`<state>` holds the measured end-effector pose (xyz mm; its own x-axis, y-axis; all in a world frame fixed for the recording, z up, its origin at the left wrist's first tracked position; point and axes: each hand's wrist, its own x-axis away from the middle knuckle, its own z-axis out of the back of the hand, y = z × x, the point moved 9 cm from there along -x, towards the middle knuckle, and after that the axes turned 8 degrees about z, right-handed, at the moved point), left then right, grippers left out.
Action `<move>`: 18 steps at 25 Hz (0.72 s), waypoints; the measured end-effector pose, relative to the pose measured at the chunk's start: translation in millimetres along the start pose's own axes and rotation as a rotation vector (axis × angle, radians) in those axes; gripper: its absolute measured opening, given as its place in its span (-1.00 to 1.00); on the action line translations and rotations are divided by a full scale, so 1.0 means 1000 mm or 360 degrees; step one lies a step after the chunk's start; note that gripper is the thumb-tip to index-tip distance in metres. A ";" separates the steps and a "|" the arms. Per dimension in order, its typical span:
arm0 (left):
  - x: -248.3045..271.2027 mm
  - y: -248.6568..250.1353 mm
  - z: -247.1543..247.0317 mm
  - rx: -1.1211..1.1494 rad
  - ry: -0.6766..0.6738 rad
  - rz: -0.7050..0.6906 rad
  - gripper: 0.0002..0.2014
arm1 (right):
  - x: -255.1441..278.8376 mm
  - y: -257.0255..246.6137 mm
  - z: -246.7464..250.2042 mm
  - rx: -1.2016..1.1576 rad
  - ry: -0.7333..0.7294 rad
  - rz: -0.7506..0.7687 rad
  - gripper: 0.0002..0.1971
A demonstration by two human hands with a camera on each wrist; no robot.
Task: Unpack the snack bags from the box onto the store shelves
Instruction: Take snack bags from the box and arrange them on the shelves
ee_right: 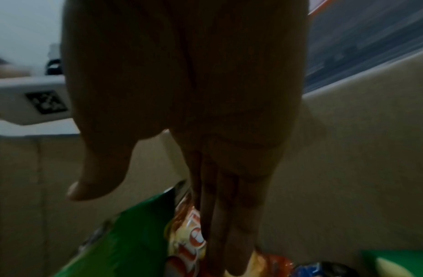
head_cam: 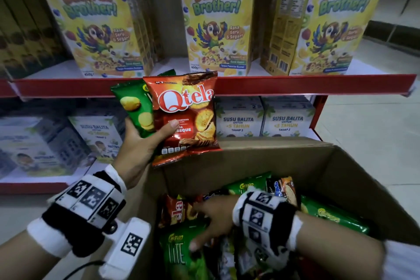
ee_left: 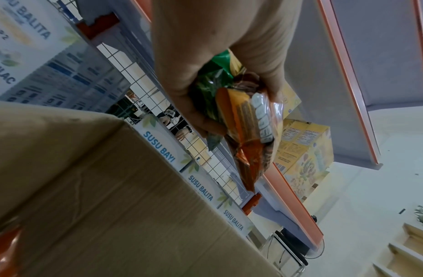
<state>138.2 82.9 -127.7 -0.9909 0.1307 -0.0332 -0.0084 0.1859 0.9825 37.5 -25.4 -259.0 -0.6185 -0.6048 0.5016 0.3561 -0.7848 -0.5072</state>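
Left hand (head_cam: 138, 150) grasps a red Qtela bag (head_cam: 186, 118) and a green bag (head_cam: 134, 109); right hand (head_cam: 216, 218), fingers (ee_right: 231, 234) extended, reaches into the box (head_cam: 295, 161).

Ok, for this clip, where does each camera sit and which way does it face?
Head: looks down over both hands, left hand holding a red bag, right hand in the box.
Left wrist: looks up along the left hand's grip at the shelves.
Right wrist: looks down past straight fingers into the box.
Shared: all three show the box.
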 end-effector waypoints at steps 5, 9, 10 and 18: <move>-0.006 0.007 0.001 -0.0023 -0.0026 -0.0032 -0.07 | -0.015 -0.021 -0.001 0.0274 0.0094 0.0060 -0.31; -0.010 0.009 0.005 0.0000 -0.0013 -0.0046 -0.03 | 0.049 -0.011 0.071 -0.0166 0.0588 0.0258 -0.46; -0.010 0.009 0.006 0.0004 -0.0003 -0.0046 -0.04 | 0.073 -0.003 0.091 -0.0332 0.0707 0.0286 -0.50; -0.001 0.009 -0.029 0.0058 -0.0106 -0.0064 -0.19 | 0.210 0.045 0.186 -0.1689 0.1855 0.0731 -0.65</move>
<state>134.9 56.5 -113.3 -0.9787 0.1865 -0.0859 -0.0421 0.2272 0.9729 53.9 -213.4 -46.0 -0.9401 0.0605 -0.3354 0.3408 0.1566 -0.9270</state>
